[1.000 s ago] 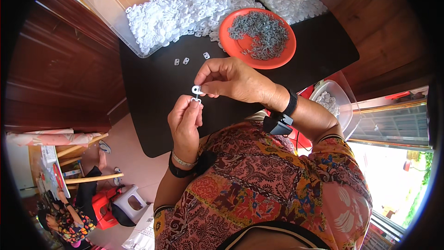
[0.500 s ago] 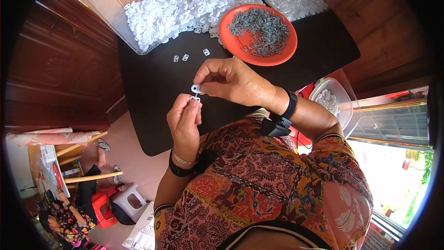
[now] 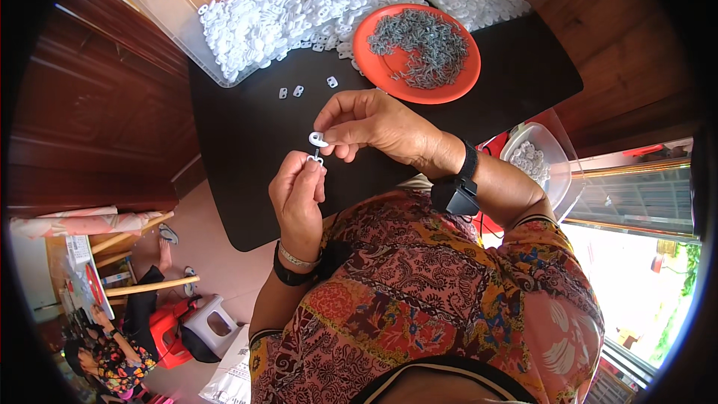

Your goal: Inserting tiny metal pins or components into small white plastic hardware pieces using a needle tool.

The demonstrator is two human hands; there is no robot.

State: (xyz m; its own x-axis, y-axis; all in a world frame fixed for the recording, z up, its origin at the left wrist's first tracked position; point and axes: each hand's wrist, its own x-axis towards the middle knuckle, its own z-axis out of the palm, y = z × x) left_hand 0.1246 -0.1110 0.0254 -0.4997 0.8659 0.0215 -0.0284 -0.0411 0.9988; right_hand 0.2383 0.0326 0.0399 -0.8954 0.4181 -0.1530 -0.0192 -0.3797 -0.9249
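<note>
A white ring [image 3: 320, 143] is pinched by the right hand [image 3: 366, 129], left of the orange plate [image 3: 374, 67] and nearer the wearer; beneath it a white clip [image 3: 315, 159] is pinched by the left hand [image 3: 299, 191]; a screw [image 3: 317, 152] is seen between them. Grey screws [image 3: 430, 49] are heaped on the plate; three loose clips [image 3: 298, 91] are scattered to its left.

The loose patterned shirt [image 3: 419, 277] is a patchwork of dusty pink, maroon, mustard and red, printed with black swirls, blue flowers and pale leaves. Its rounded neckband [image 3: 447, 368] is black with a tan stripe, and each short sleeve ends in a matching dark trim [image 3: 529, 221]. Above the bare right hand [image 3: 389, 129] sits a black strap [image 3: 470, 161] bearing a boxy black device [image 3: 456, 196]. Near the left hand [image 3: 293, 198] are a pale, perhaps metal, bracelet [image 3: 298, 259] and a black band [image 3: 290, 276].
</note>
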